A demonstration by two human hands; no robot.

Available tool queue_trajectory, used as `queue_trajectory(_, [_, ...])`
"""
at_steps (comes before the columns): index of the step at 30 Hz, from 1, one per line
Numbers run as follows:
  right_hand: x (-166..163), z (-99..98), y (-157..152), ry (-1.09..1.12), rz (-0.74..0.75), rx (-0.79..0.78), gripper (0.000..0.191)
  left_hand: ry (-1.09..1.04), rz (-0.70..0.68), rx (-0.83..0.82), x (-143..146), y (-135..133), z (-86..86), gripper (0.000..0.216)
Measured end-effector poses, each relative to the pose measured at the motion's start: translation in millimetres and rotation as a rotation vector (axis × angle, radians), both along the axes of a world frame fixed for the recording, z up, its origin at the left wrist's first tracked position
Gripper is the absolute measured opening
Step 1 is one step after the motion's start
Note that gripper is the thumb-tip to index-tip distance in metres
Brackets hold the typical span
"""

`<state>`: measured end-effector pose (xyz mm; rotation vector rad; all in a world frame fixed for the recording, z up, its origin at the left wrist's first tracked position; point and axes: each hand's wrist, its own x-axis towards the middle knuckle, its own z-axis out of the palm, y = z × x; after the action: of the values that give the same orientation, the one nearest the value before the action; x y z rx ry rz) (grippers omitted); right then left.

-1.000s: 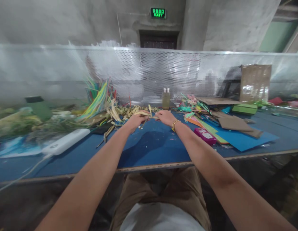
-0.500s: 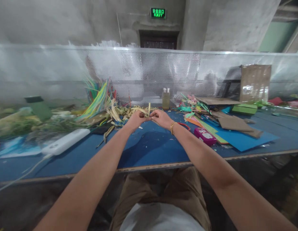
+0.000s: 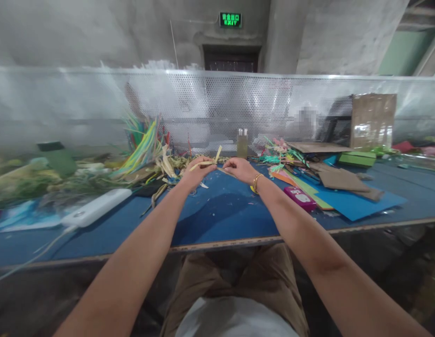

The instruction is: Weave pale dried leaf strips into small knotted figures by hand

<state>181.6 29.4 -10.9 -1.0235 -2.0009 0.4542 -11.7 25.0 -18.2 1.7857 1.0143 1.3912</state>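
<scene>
My left hand (image 3: 197, 175) is closed, pinching pale yellow flat strips (image 3: 218, 152) between thumb and fingers. One strip sticks up from the fingertips, and another lies across the back of the fingers. Just to the right, my right hand (image 3: 241, 169), with a gold bracelet (image 3: 255, 183) at the wrist, has its fingers closed on a thin pale strip that runs toward the left fingertips. A small gap separates the two hands. Behind the left hand lies a heap of dried, husk-like strips (image 3: 167, 164).
The blue table (image 3: 217, 220) ends at a perforated metal panel (image 3: 217, 103). At left are a white power strip (image 3: 98, 206), a green bottle (image 3: 56, 158) and coloured strips (image 3: 143, 147). A clear bottle (image 3: 242, 146) stands behind; a purple box (image 3: 299, 198), blue sheets (image 3: 354, 206) and cardboard (image 3: 338, 180) lie right.
My hands have moved slightly apart. The upright strip now leans right, and a strip lies across the left fingers. A yellow round thing now shows beside the right wrist.
</scene>
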Motion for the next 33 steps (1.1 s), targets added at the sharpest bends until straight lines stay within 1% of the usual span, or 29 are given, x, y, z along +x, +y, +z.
queue_trajectory(3, [0, -1.8, 1, -0.041, -0.05, 0.025, 0.007, 0.001, -0.062, -0.009, 3, -1, -1.1, 0.027])
queue_trajectory(6, [-4, -6.1, 2, -0.025, -0.057, -0.011, 0.009, 0.012, -0.13, -0.077, 6, 1, -4.0, 0.028])
queue_trajectory(9, [-10, -9.9, 1, 0.124, -0.012, -0.14, 0.016, 0.008, -0.176, -0.107, 7, 4, -7.5, 0.029])
queue_trajectory(11, [-14, -11.2, -1, 0.255, 0.056, -0.25, 0.02, -0.001, -0.162, -0.115, 8, 5, -9.2, 0.029])
queue_trajectory(13, [-16, -11.9, -2, 0.389, 0.148, -0.344, 0.02, -0.011, -0.14, -0.138, 8, 5, -10.1, 0.03])
queue_trajectory(15, [-17, -12.8, -2, 0.508, 0.213, -0.412, 0.021, -0.029, -0.133, -0.172, 9, 4, -10.5, 0.031])
queue_trajectory(18, [-19, -14.8, -1, 0.603, 0.239, -0.485, 0.023, -0.049, -0.142, -0.193, 10, 1, -9.9, 0.032])
queue_trajectory(25, [-23, -17.1, -7, 0.645, 0.215, -0.638, 0.02, -0.019, -0.175, -0.161, 11, 0, -9.0, 0.024])
queue_trajectory(28, [-23, -15.1, -8, 0.634, 0.189, -0.669, 0.017, -0.006, -0.129, -0.115, 10, 3, -10.5, 0.023])
queue_trajectory(33, [-24, -11.7, -6, 0.622, 0.179, -0.662, 0.01, -0.1, -0.039, -0.049, 8, 6, -9.6, 0.023])
